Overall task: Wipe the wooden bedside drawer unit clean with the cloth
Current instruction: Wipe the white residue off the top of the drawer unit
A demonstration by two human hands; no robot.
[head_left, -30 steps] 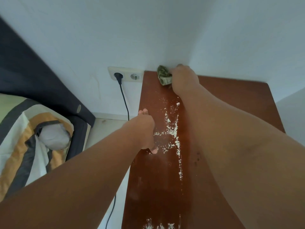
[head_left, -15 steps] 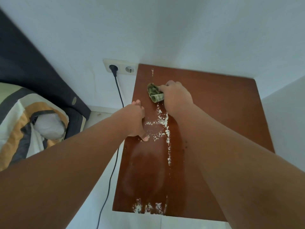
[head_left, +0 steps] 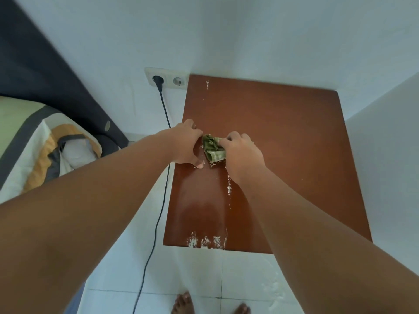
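The reddish-brown wooden top of the bedside drawer unit [head_left: 283,137] fills the middle of the view. My right hand [head_left: 242,152] grips a crumpled green cloth [head_left: 213,148] and presses it on the left-centre of the top. My left hand [head_left: 186,143] is cupped at the unit's left edge, right beside the cloth, thumb on the wood. White powder [head_left: 205,240] lies in a patch at the front edge, in a thin streak [head_left: 229,189] below the cloth, and as a small mark [head_left: 207,84] near the back.
A double wall socket [head_left: 166,80] with a black plug and cable [head_left: 158,214] sits left of the unit. A bed with a dark headboard [head_left: 45,75] and striped bedding [head_left: 34,155] is at left. White walls enclose back and right. My bare feet [head_left: 183,303] stand on white tiles.
My right hand has dragged the cloth from the back edge forward towards my left hand, sweeping up most of the central powder. My left hand stayed cupped at the left edge.
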